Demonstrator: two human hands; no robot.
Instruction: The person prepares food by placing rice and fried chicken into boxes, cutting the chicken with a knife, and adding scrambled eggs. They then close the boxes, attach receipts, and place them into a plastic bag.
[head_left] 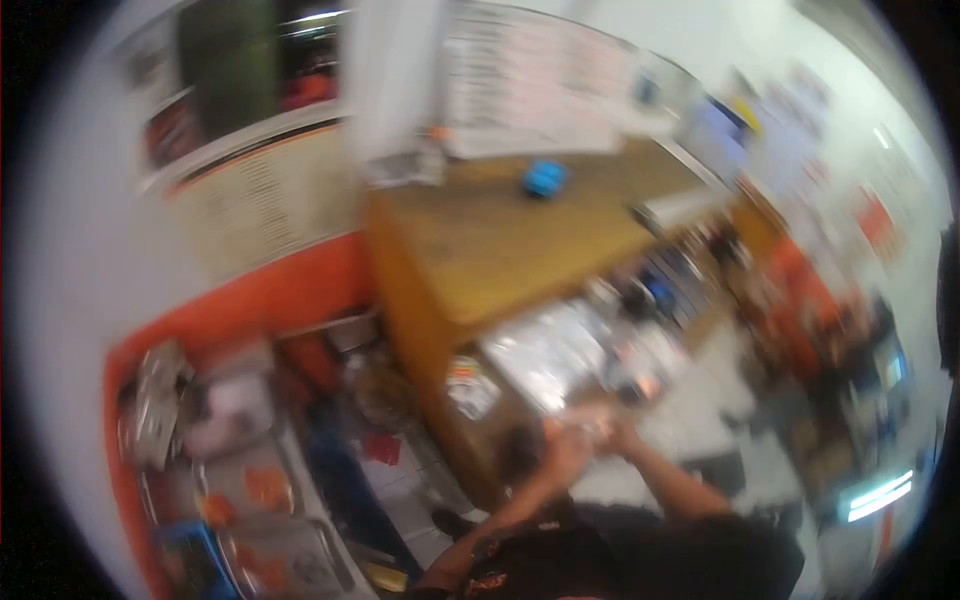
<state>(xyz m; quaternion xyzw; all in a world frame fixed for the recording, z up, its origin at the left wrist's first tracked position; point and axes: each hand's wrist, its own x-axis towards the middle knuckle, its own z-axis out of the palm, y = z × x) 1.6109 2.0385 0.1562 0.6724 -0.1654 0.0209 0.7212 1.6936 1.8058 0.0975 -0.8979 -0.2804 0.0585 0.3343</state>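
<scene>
Close together at the bottom centre of the head view are my left hand and my right hand, both smeared by motion. Their fingers meet near the front edge of a wooden counter's lower shelf. Something pale may be between them, but it is too blurred to make out. Just beyond lies a shiny, clear plastic sheet or bag. A small white card or packet with coloured marks is on the shelf to the left of my hands.
A blue object sits on the wooden counter top. Metal trays with orange items stand at the lower left. Dark and blue items crowd the shelf's right part. A lit screen is at the far right.
</scene>
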